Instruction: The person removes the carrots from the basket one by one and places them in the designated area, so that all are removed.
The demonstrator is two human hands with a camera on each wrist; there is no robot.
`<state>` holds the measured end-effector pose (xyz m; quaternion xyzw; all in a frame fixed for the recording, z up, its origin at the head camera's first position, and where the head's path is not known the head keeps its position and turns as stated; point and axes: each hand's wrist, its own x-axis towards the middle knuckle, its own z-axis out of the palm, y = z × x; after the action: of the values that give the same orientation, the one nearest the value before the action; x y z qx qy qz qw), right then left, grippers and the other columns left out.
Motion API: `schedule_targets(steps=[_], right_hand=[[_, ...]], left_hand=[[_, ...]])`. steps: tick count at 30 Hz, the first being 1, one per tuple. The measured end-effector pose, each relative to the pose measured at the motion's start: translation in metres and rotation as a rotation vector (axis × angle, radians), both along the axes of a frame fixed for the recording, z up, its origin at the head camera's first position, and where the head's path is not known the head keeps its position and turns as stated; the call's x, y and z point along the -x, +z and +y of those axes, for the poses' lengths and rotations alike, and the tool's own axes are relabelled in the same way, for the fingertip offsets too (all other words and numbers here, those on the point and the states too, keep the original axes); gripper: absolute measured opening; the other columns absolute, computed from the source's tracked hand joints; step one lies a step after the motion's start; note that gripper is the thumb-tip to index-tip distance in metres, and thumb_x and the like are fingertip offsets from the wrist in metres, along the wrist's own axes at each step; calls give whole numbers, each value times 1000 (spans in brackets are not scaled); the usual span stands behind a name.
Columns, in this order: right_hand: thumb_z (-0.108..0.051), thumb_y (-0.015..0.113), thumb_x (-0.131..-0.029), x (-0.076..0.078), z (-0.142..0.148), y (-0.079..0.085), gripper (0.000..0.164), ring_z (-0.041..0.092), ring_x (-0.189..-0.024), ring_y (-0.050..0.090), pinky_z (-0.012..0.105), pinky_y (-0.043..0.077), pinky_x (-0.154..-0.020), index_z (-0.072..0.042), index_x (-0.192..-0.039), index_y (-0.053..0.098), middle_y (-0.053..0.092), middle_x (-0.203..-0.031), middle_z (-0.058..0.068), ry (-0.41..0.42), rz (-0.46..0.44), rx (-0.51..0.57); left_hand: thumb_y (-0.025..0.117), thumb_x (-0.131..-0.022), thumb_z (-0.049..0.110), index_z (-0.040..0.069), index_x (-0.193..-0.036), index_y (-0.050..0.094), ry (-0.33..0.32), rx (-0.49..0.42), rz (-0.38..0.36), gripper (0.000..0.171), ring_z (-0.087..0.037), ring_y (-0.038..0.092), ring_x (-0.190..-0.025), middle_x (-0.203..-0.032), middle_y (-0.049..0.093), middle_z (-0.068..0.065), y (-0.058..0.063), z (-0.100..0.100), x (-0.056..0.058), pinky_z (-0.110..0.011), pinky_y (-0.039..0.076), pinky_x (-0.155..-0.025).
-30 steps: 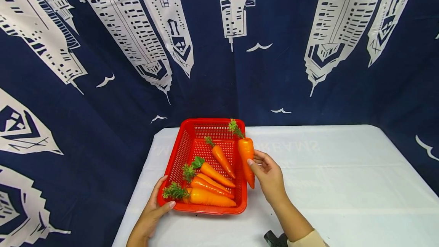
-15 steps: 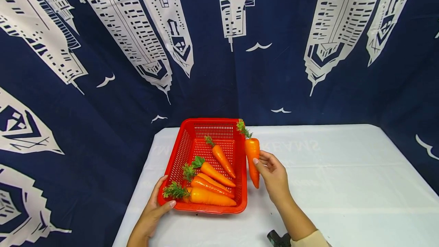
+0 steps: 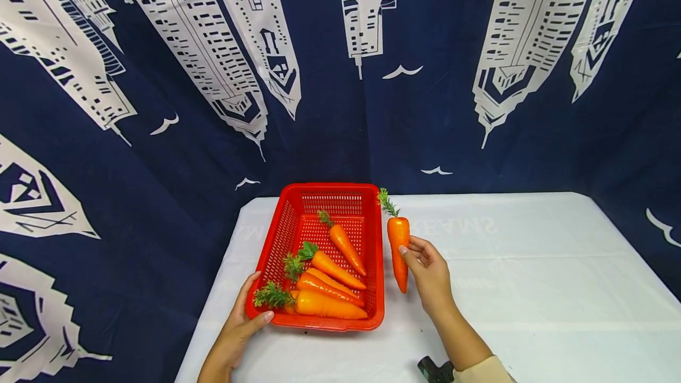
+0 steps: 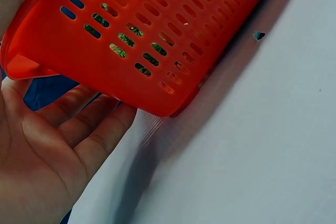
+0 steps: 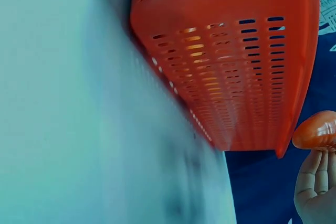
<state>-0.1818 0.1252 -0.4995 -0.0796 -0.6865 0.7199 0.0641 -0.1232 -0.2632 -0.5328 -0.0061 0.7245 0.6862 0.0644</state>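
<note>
In the head view my right hand (image 3: 432,273) pinches a carrot (image 3: 398,247) between thumb and fingers, just right of the red plastic basket (image 3: 380,288). Its green leafy top points away and its tip points toward me. The right wrist view shows only part of that carrot (image 5: 317,131), above the fingers and beside the basket's rim. My left hand (image 3: 237,325) grips the basket's near left corner, thumb over the rim. From the left wrist view, the other fingers lie against the outside of the basket wall (image 4: 142,40). Several carrots (image 3: 330,305) with green tops lie inside the basket.
A white cloth (image 3: 532,265) covers the table under the basket. Behind it hangs a dark blue curtain (image 3: 425,123) printed with white buildings and birds. A small black device (image 3: 436,369) sits by the right sleeve.
My right hand has moved the carrot to the right, from over the basket's right rim to beside it. The left hand and the basket have stayed put.
</note>
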Motion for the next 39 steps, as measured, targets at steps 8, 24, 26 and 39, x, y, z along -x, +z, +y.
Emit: schedule_targets(steps=[8, 24, 26, 39], right_hand=[[-25, 69, -97, 2, 2, -10, 42, 4, -102, 65, 14, 54, -88, -6, -133, 59, 62, -118, 1, -6, -31, -2], [-26, 66, -99, 7, 8, -29, 45, 1, -95, 62, 16, 54, -80, -5, -137, 56, 61, -126, 11, 12, -149, -45], [-26, 66, -99, 8, 8, -31, 44, 2, -95, 61, 15, 53, -80, -5, -136, 56, 61, -126, 11, 12, -162, -55], [-25, 65, -98, 9, 12, -41, 45, 2, -90, 62, 18, 54, -77, -3, -136, 55, 63, -127, 16, 36, -225, -113]], left_hand=[[71, -89, 7, 32, -159, 22, 4, 2, -1, 89, -31, 11, -149, -167, 7, -3, 0, 0, 0, -64, 13, -117], [70, -90, 8, 33, -159, 22, -4, -23, -8, 88, -35, 7, -152, -167, 6, -4, 0, 0, -1, -69, 10, -116], [70, -90, 8, 33, -159, 22, -6, -20, -8, 88, -34, 8, -151, -167, 6, -4, 0, 0, -1, -68, 11, -116], [70, -89, 7, 33, -159, 22, 0, -24, -7, 88, -30, 11, -150, -167, 8, -2, -3, 0, 0, -64, 12, -118]])
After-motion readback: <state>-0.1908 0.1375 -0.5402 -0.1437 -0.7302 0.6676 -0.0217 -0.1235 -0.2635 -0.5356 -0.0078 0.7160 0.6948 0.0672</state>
